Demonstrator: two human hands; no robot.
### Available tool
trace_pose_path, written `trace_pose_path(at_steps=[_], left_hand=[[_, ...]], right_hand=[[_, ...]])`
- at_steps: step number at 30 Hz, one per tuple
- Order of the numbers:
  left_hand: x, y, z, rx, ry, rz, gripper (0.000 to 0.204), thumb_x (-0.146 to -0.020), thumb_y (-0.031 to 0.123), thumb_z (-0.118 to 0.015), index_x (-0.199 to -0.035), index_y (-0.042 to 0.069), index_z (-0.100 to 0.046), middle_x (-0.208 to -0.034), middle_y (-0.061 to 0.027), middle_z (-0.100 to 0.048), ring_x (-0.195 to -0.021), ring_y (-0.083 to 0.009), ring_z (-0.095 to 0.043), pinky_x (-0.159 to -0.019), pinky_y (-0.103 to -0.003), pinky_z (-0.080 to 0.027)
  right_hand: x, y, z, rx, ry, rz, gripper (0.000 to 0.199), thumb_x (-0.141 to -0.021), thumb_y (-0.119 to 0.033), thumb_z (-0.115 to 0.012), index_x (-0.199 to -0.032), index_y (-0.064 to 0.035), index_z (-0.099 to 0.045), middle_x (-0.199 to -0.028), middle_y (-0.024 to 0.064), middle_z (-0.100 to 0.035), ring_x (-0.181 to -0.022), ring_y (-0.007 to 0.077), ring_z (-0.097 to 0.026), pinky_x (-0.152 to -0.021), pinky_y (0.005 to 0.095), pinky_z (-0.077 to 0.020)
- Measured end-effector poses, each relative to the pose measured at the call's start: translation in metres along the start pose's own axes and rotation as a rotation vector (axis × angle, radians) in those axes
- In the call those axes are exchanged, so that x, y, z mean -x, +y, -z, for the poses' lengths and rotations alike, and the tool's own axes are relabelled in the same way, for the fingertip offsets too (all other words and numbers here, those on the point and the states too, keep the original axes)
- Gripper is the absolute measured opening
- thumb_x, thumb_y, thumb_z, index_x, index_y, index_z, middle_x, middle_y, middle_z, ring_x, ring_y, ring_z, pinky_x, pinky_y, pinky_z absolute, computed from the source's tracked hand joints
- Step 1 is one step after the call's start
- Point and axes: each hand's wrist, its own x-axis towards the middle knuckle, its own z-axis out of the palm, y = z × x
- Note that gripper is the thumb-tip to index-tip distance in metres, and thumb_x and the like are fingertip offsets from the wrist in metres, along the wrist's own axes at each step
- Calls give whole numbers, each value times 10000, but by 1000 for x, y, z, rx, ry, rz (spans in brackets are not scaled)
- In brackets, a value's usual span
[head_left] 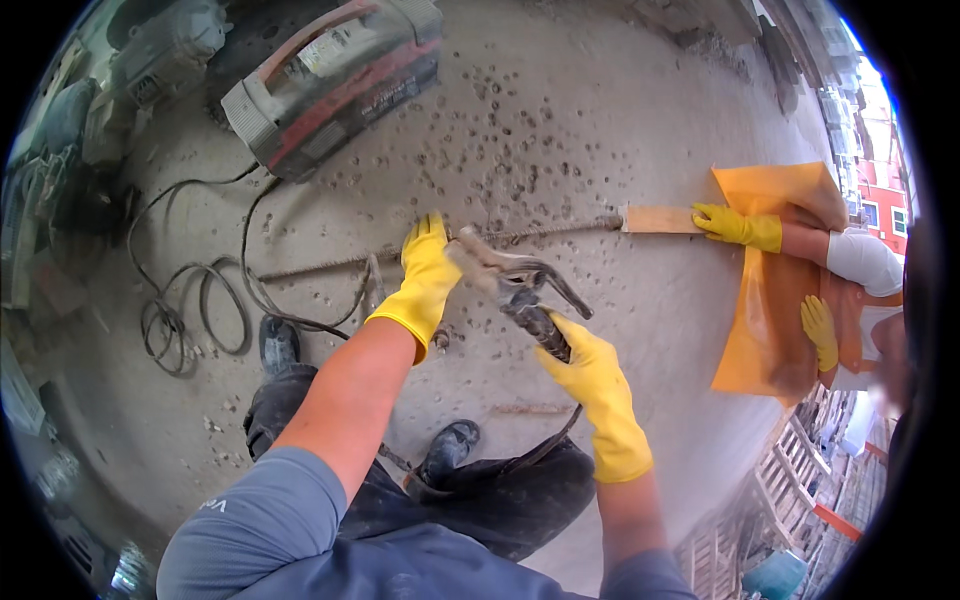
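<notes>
A long ribbed steel bar (330, 265) lies across the floor in front of me. Over it is my left hand (430, 265) in a yellow rubber glove, its fingers stretched out and its thumb side close to the clamp jaws; whether it presses on the bar is hard to see. My right hand (585, 365), gloved alike, is wrapped round the dark handle of a welding electrode holder (515, 285). Its worn jaws point up left to my left hand, and its lever sticks out to the right. A cable hangs from the handle toward my legs.
A grey and red welding machine (340, 85) stands at the far left, with coiled black cables (175, 325). At right, a co-worker's gloved hand (740, 227) holds a wooden block (662, 219) at the bar's end, beside an orange apron (745, 340). Wooden pallets (790, 470) lie lower right.
</notes>
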Motion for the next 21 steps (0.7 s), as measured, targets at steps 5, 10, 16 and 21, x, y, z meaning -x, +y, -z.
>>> trace_pose_path(at_steps=[5,10,16,21], left_hand=[[18,31,14,51,-40,-41,1215,-778,481,-937,-1678,-56,-321,-1621,-251,-501,-1494,-410,-490,-1270,-483,-379],[13,34,25,41,345,-40,1207,-742,434,-953,-1654,-75,-348,-1657,-286,-453,-1544,-446,-426,-1307,-484,-337],[18,19,23,16,108,28,1258,-754,355,-949,-1704,-35,-222,-1734,-265,-347,-1612,-435,-335,-1334,-481,-299],[35,20,10,66,10,20,1234,-763,336,-963,-1703,-46,-259,-1748,-275,-338,-1626,-427,-327,-1342,-452,-296]], right_hand=[[-36,-14,37,-1049,164,-778,439,-1044,-274,-741,-1380,-4,-656,-896,70,-673,-612,139,-604,-596,353,-588],[-28,5,44,-757,200,-616,438,-1049,-237,-733,-1384,11,-596,-923,132,-706,-639,169,-651,-628,363,-616],[3,-13,45,-494,24,-588,522,-1041,-255,-739,-1466,-7,-565,-966,117,-764,-720,181,-733,-678,357,-614],[8,-15,34,-351,-92,-568,635,-1034,-312,-757,-1568,-57,-528,-1015,88,-804,-776,161,-751,-716,343,-589]])
